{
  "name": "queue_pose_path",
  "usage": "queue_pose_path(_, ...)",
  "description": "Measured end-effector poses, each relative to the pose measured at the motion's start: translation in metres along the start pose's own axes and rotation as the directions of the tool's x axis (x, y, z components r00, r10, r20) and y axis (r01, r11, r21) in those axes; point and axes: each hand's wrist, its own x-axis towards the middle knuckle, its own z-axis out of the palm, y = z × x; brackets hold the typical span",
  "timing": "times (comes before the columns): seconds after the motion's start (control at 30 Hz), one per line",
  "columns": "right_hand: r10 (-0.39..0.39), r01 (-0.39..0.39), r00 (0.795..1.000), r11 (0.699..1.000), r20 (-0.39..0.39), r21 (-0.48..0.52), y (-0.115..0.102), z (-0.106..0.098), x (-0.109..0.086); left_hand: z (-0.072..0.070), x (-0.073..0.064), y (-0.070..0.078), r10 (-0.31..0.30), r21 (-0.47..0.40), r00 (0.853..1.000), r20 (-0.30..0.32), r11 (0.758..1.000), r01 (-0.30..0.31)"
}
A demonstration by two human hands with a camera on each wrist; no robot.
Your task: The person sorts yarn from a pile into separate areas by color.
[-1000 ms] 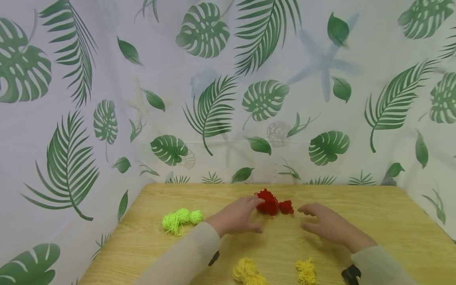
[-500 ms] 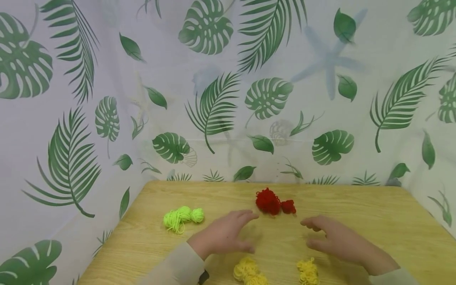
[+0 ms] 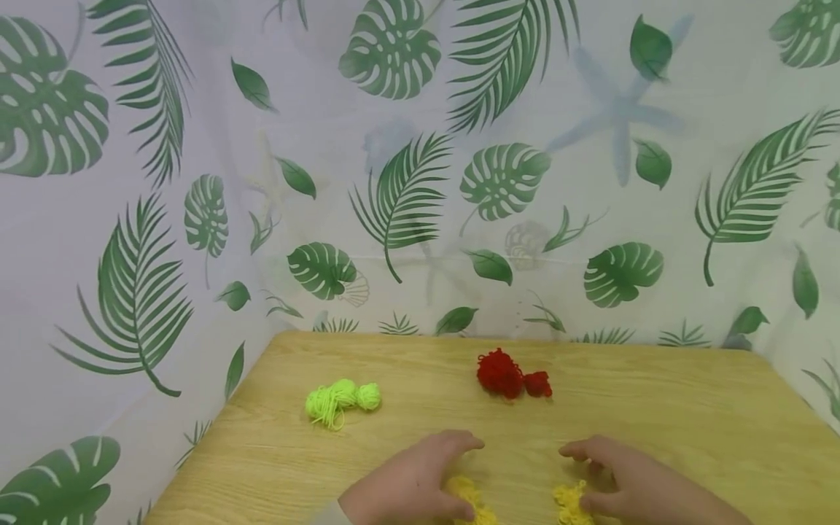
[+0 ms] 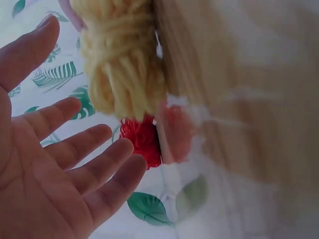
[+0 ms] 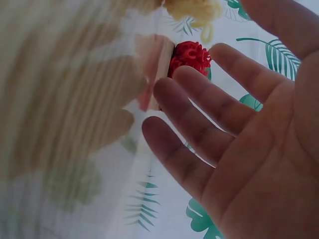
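Note:
Two bundles of yellow yarn lie at the front of the table. My left hand [image 3: 412, 477] is beside the left yellow bundle [image 3: 474, 499], partly covering it in the head view. In the left wrist view its fingers are spread and hold nothing, with the yellow yarn [image 4: 122, 59] just past them. My right hand [image 3: 646, 481] is at the right yellow bundle [image 3: 569, 503], its thumb close to the yarn; whether it touches cannot be told. The right wrist view shows its fingers [image 5: 199, 104] extended and holding nothing, with a bit of yellow yarn [image 5: 192, 12] beyond.
A red yarn bundle [image 3: 502, 374], pinched in with a smaller end, lies toward the back of the wooden table [image 3: 394, 364]. Bright green yarn [image 3: 341, 399] lies at the left. A white leaf-printed cloth [image 3: 420, 182] hangs behind and at the sides.
Both hands have drawn back from either side of the red yarn toward the front, down to the two yellow bundles. The red yarn stays on the table.

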Motion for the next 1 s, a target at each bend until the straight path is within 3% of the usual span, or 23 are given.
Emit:
queue_pose_path(0.17, 0.054, -0.054, 0.998, 0.998, 0.02, 0.019, -0.004, 0.007, -0.002, 0.01, -0.003, 0.006, -0.016, -0.089, 0.997, 0.072, 0.996, 0.023)
queue_pose_path(0.33, 0.035, -0.039, 0.998, 0.998, 0.059, 0.059, -0.009, 0.011, -0.002, 0.015, -0.007, 0.006, 0.003, -0.06, 0.991, 0.133, 0.998, 0.005)
queue_pose_path(0.57, 0.008, -0.012, 0.996, 0.998, 0.084, 0.055, -0.006, 0.013, 0.0, 0.014, -0.009, 0.001, 0.13, 0.097, 0.977, 0.169, 0.984, -0.148)
queue_pose_path(0.67, 0.008, -0.014, 0.996, 0.997, 0.094, 0.071, -0.004, 0.015, 0.0, 0.013, -0.009, 0.0, 0.16, 0.11, 0.97, 0.182, 0.977, -0.182)
queue_pose_path(1.0, -0.004, -0.007, 0.991, 0.997, 0.135, 0.078, -0.003, 0.019, 0.0, 0.012, -0.007, 0.0, 0.111, 0.052, 0.977, 0.183, 0.991, -0.123)
